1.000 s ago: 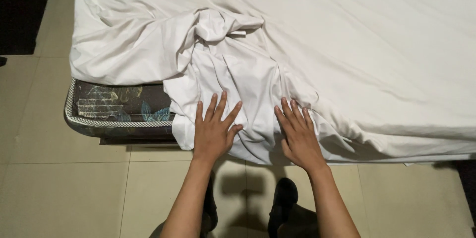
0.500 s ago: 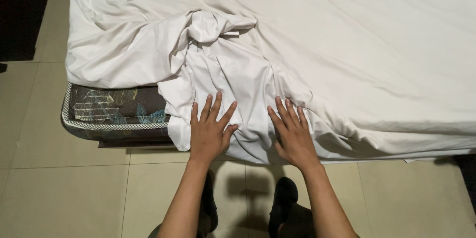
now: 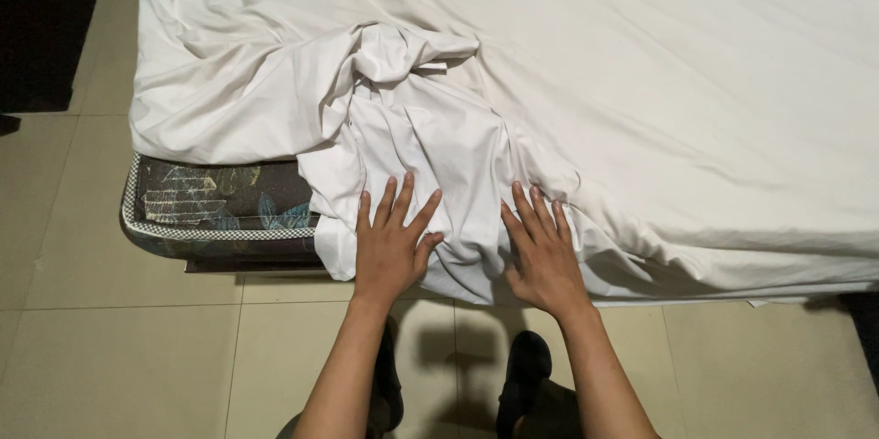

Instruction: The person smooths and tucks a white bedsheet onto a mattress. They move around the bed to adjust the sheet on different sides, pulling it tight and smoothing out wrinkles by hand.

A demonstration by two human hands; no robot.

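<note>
Since a second ago: little change. Both hands in the same spot on the white sheet [image 3: 439,141], the bunched knot of cloth above them shaped as before; view shifted slightly, nothing more. Reads as pressing or smoothing in place, no fold yet undone.

Left hand [image 3: 392,247], lower centre of frame: flat, fingers spread wide, palm down on the hanging edge of the sheet. Nothing gripped.

Right hand [image 3: 544,256], just right of it: also flat and open, fingers spread less, resting on the creased cloth at the bed's edge. Nothing gripped.

Sheet rumpled at centre left, smooth across upper right. Patterned mattress [image 3: 224,210] corner bare at left. Tiled floor [image 3: 119,357] below; dark shoes [image 3: 524,379] between the arms.
</note>
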